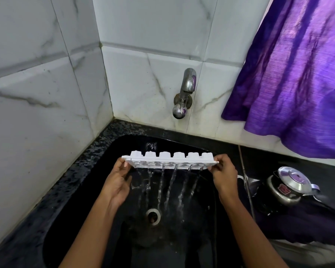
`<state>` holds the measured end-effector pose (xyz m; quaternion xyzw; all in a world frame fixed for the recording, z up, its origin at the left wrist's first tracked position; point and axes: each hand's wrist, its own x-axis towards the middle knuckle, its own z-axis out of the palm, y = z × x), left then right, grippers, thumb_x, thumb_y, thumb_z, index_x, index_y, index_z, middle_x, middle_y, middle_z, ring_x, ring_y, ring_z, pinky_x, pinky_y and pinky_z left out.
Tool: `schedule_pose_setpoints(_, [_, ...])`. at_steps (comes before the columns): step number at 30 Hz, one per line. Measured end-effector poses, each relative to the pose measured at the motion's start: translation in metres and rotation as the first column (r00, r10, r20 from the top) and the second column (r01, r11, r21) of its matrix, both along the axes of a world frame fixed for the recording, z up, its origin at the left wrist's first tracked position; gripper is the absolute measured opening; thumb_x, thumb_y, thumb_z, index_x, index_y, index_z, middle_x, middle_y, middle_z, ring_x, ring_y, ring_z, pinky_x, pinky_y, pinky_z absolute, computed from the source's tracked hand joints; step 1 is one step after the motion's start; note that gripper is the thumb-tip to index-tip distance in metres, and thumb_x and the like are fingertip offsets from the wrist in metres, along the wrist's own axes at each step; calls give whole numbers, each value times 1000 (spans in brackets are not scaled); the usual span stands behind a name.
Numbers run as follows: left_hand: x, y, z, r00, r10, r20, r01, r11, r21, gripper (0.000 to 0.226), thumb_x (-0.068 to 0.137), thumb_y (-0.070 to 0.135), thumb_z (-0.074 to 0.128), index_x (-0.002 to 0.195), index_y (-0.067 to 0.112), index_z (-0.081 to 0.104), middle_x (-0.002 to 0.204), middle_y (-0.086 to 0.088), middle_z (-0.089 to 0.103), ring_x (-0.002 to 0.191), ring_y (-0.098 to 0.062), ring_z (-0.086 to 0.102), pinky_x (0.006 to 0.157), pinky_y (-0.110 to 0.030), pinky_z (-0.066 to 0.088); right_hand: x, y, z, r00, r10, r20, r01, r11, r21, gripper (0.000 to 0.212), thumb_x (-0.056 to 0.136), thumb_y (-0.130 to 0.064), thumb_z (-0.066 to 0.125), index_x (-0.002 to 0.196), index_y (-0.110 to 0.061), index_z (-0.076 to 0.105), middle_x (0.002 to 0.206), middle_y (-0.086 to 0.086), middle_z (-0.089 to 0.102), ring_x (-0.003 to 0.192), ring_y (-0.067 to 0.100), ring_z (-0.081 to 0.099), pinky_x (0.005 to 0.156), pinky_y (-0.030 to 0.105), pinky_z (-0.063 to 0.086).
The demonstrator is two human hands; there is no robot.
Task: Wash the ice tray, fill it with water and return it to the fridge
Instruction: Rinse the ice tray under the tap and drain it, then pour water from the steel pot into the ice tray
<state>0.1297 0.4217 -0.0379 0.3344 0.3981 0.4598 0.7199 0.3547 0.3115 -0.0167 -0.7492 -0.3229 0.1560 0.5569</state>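
Note:
A white ice tray (168, 160) is held over the black sink (97, 163), tipped on its long edge with its open side toward me. Several thin streams of water pour from its lower edge down toward the drain (153, 215). My left hand (117, 182) pinches the tray's left end between thumb and fingers. My right hand (223, 175) grips the right end. The metal tap (184, 93) on the tiled wall above shows no water running from it.
A speckled black counter (70, 176) rims the sink, with marble-look tiles behind and to the left. A purple curtain (290, 78) hangs at the upper right. A steel pressure cooker (290, 184) lies on the counter to the right, above a dark purple cloth (298, 225).

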Motion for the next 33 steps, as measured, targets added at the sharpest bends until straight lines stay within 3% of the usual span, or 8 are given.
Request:
schedule_pose_setpoints(4, [1, -11, 11, 1000, 12, -12, -11, 999, 53, 31, 98, 3, 35, 81, 24, 51, 71, 19, 66, 75, 3, 56, 70, -20, 36, 2, -6, 1, 1000, 10, 29, -10, 1000, 0, 40, 77, 22, 51, 68, -17, 47, 84, -2, 61, 79, 9, 56, 59, 4, 41])
schedule_pose_setpoints(9, [-1, -23, 14, 996, 59, -74, -49, 990, 133, 32, 97, 0, 35, 86, 23, 55, 105, 9, 58, 97, -3, 53, 85, -19, 38, 4, -19, 3, 1000, 12, -15, -11, 1000, 29, 42, 75, 22, 51, 68, -19, 50, 92, 4, 65, 88, 15, 61, 66, 1, 42])
schedule_pose_setpoints(14, [12, -48, 16, 977, 130, -168, -93, 973, 209, 28, 100, 7, 34, 86, 20, 54, 77, 8, 64, 61, 6, 60, 54, -8, 47, 6, -50, 1, 989, 13, -144, 0, 996, 88, 35, 79, 15, 56, 86, -20, 56, 85, 1, 65, 80, 13, 60, 72, 17, 46])
schedule_pose_setpoints(18, [31, -68, 11, 956, 145, -254, -78, 964, 255, 17, 98, 8, 41, 99, 15, 56, 88, -3, 61, 69, -10, 58, 55, -19, 48, 20, -82, 1, 980, -46, -193, 65, 993, 96, 35, 82, 10, 58, 100, -19, 54, 85, -5, 60, 73, 8, 56, 60, 13, 43])
schedule_pose_setpoints(21, [50, -90, 5, 961, 119, -248, -62, 972, 227, 15, 96, 9, 45, 106, 12, 57, 88, 0, 63, 74, -11, 59, 52, -16, 51, 37, -107, 1, 969, -107, -225, 124, 990, 63, 33, 82, 8, 58, 105, -16, 54, 89, 0, 60, 80, 15, 59, 66, 20, 46])
schedule_pose_setpoints(25, [81, -124, 1, 960, 49, -275, 2, 983, 184, 16, 96, 12, 48, 104, 17, 62, 89, 0, 66, 78, -16, 62, 56, -25, 52, 65, -143, -5, 947, -170, -273, 176, 984, -3, 31, 82, 7, 56, 102, -16, 57, 93, 4, 63, 85, 19, 60, 74, 31, 50])
schedule_pose_setpoints(29, [112, -155, -5, 956, 8, -292, 23, 995, 101, 20, 95, 10, 49, 108, 16, 62, 95, -9, 67, 84, -25, 63, 68, -34, 51, 93, -180, -13, 930, -235, -282, 217, 972, -95, 28, 83, 5, 55, 102, -14, 59, 90, 0, 61, 80, 14, 57, 61, 22, 44])
schedule_pose_setpoints(33, [139, -180, -13, 941, -30, -338, 67, 993, 97, 21, 95, 7, 49, 111, 13, 61, 93, -5, 65, 78, -15, 61, 62, -27, 47, 120, -208, -27, 910, -304, -281, 262, 949, -178, 30, 82, 4, 53, 108, -8, 62, 96, 6, 63, 87, 21, 58, 68, 28, 43])
